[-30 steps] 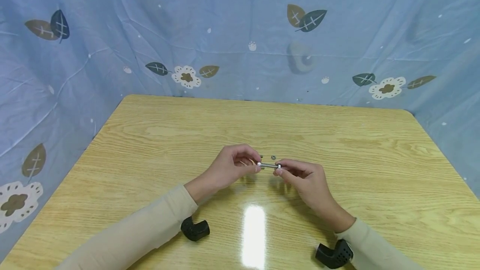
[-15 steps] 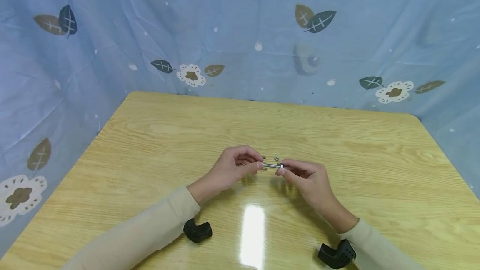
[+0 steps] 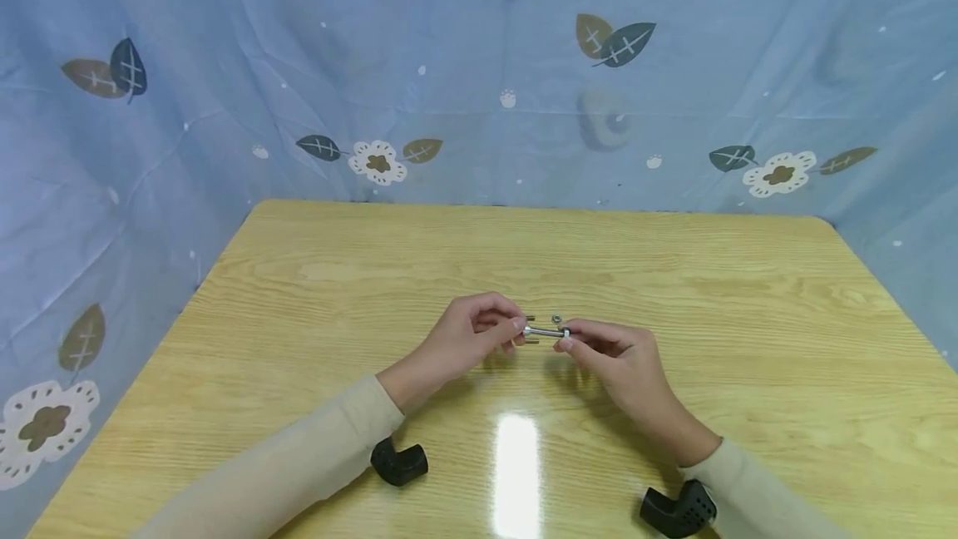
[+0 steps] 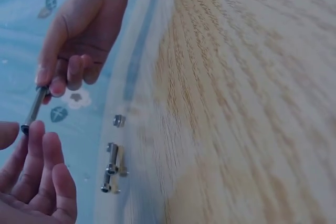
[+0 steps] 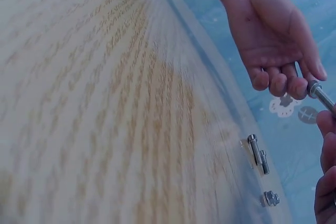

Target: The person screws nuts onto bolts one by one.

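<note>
Between my two hands a silver bolt (image 3: 547, 331) lies almost level above the table. My left hand (image 3: 458, 341) pinches its head end with thumb and fingertips, and the round head shows at the thumb. At the other end, my right hand (image 3: 623, 363) pinches a nut (image 3: 566, 333) on the bolt between thumb and index finger. The left wrist view shows the bolt (image 4: 34, 107) running from one set of fingertips to the other. Beyond the hands, two more bolts (image 5: 254, 149) lie on the tabletop, partly hidden by my left fingers in the head view.
A loose nut (image 3: 556, 318) lies near those bolts on the wood-grain table (image 3: 337, 273). Black curved pieces (image 3: 400, 462) sit at both sleeves, low over the tabletop. A blue patterned curtain (image 3: 479, 65) hangs behind the far edge and along the sides.
My left thumb and fingers have shifted over the bolt head, covering it half a second ago and showing it again now. My right hand keeps its pinch; the head view has moved slightly.
</note>
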{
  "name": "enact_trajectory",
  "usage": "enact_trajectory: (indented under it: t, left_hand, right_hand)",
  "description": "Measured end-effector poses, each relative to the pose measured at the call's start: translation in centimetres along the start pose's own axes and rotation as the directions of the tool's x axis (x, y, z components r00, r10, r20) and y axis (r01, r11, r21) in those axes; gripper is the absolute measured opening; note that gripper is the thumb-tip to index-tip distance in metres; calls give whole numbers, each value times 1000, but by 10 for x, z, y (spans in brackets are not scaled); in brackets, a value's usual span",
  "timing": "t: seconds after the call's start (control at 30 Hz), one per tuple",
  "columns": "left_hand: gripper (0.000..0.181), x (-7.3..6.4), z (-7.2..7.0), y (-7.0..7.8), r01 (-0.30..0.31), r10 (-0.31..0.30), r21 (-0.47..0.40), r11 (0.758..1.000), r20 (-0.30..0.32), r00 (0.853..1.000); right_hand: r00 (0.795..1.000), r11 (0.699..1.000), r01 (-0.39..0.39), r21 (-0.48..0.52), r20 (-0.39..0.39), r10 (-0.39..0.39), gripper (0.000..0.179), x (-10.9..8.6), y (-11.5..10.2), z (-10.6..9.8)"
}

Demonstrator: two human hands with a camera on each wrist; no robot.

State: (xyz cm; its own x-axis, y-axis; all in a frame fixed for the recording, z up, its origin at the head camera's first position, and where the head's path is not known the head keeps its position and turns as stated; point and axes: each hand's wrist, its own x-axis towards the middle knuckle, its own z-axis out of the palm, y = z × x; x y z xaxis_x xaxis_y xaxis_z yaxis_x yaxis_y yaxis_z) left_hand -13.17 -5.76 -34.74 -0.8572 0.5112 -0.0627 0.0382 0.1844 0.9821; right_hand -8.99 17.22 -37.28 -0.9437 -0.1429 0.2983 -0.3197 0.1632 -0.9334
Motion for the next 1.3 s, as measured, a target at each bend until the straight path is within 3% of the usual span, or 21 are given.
enact_trajectory:
  t: [0.27, 0.63, 0.97, 1.2, 1.3]
  left_hand:
    - [14, 1, 3, 1, -20, 20, 13, 1000, -2, 1000]
    - [24, 0, 6, -1, 11, -11, -1, 1000, -5, 1000]
    - [26, -2, 5, -2, -26, 26, 7, 1000, -20, 999]
    - [27, -4, 4, 1, 30, -30, 4, 1000, -36, 999]
    - [26, -3, 3, 0, 23, -23, 9, 1000, -47, 999]
  right_hand:
    - [1000, 1000, 10, 4, 6, -10, 19, -4, 1, -3]
    - [999, 999, 48, -2, 20, -47, 17, -4, 1, -1]
    - [999, 999, 38, 5, 24, -38, 17, -2, 2, -2]
    - [999, 999, 33, 29, 23, -33, 19, 2, 3, 1]
    - [999, 1000, 28, 11, 27, -28, 19, 4, 3, 2]
